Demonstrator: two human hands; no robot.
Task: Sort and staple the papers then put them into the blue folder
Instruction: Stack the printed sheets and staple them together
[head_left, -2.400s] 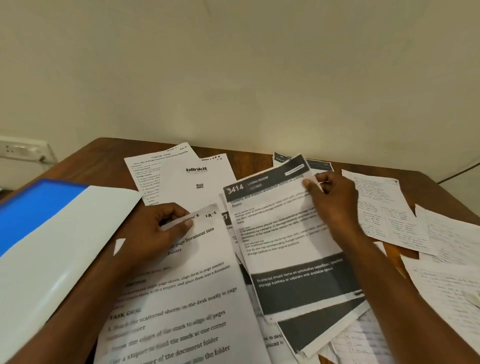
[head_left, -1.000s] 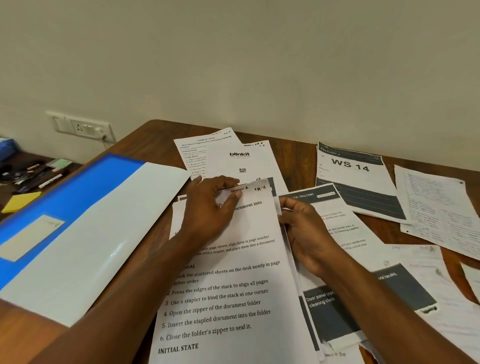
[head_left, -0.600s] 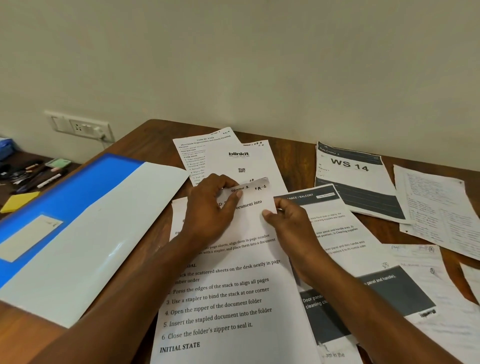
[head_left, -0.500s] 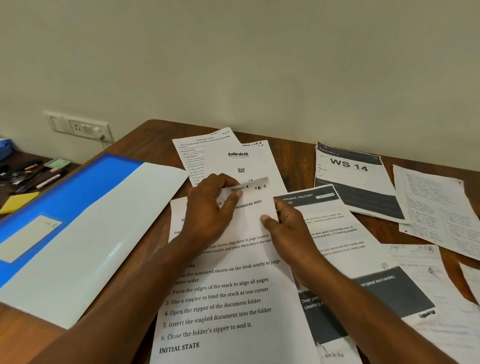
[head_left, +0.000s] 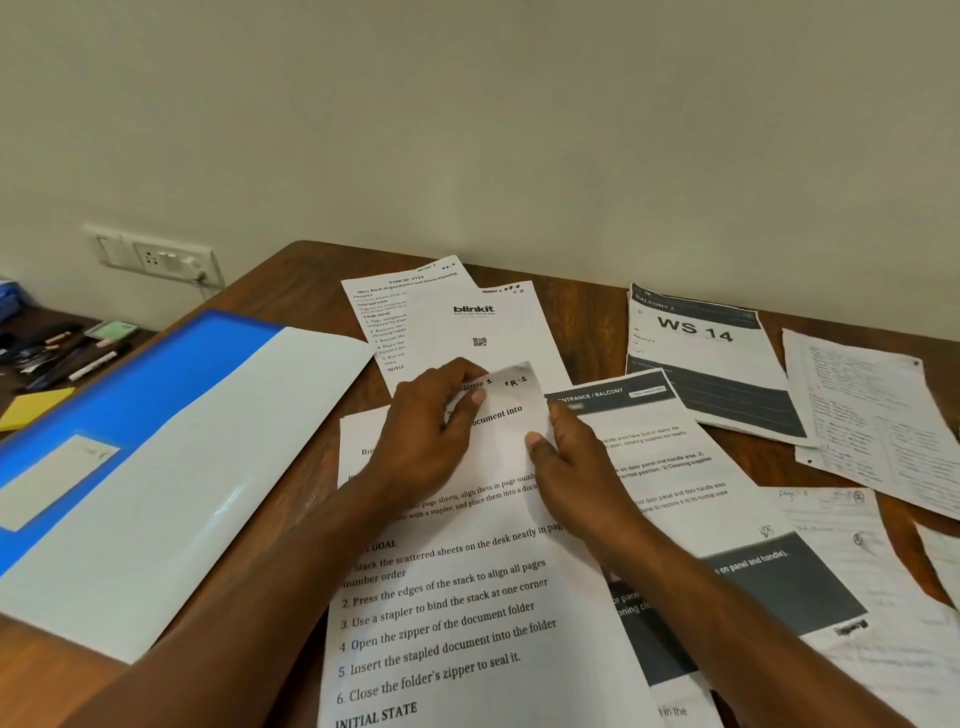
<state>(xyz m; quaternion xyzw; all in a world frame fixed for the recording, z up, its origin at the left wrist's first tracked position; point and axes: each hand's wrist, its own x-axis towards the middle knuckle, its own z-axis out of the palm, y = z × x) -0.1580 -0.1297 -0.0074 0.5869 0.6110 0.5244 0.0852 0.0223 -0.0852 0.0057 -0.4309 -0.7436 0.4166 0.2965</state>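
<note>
Brown wooden table (head_left: 291, 275) fills the lower two thirds of the frame, its far edge against a plain cream wall (head_left: 467, 119). Over its left side lies the blue and white plastic folder (head_left: 171, 457), flat, blue along its left side and white toward the centre, with a pale label near the left edge of the frame. Just right of it, in the lower centre, sits the white printed instruction sheet with numbered steps (head_left: 452, 618), lying on top of other white pages. Beside that, at lower right, is the white sheet with dark grey bands headed "ENTRANCE / BALCONY" (head_left: 691, 499). Above it, at upper right, rests the white and grey "WS 14" sheet (head_left: 711, 364), and handwritten white pages (head_left: 872, 421) spread along the right edge. Above the centre lie the white "blinkit" sheet (head_left: 483, 332) and another printed page partly under it.

The left hand (head_left: 426, 431) pinches the upper edge of the instruction sheet between thumb and curled fingers, bending that top strip up. The right hand (head_left: 566, 467) grips the sheet's right edge just below the top corner, thumb on top.

At upper left, a white wall socket plate (head_left: 156, 257), pens (head_left: 62, 353) and a yellow sticky-note pad (head_left: 31, 408).
</note>
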